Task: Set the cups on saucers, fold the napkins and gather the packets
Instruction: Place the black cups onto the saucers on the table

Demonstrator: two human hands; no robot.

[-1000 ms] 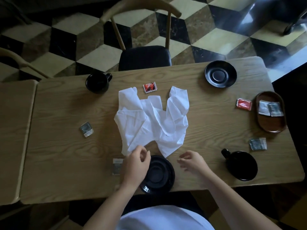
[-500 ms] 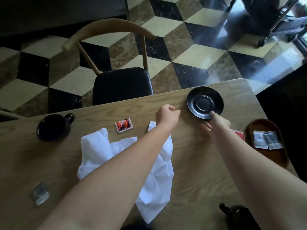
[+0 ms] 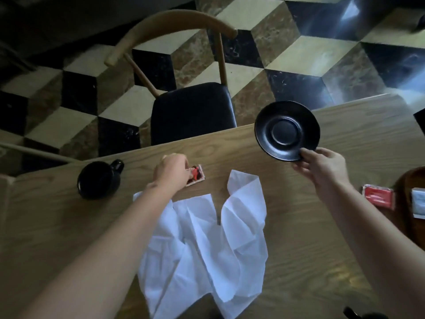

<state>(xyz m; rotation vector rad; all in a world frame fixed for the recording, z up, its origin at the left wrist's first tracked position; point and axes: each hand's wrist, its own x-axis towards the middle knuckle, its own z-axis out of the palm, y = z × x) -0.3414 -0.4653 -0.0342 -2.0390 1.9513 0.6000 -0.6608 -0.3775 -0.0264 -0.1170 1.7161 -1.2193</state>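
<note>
My right hand grips the near rim of a black saucer and holds it tilted above the far right of the wooden table. At the table's far middle, my left hand is closed on a red packet; whether the packet is lifted I cannot tell. A black cup stands to the left of that hand. Crumpled white napkins lie in the middle under my left forearm. Another red packet lies at the right.
A brown wooden dish with pale packets sits at the right edge. The handle of a second black cup shows at the bottom right. A wooden chair with a black seat stands beyond the far edge.
My right hand has taken the saucer by its rim and lifted it off the table. My left hand has moved left from the napkin's corner onto the red packet.
</note>
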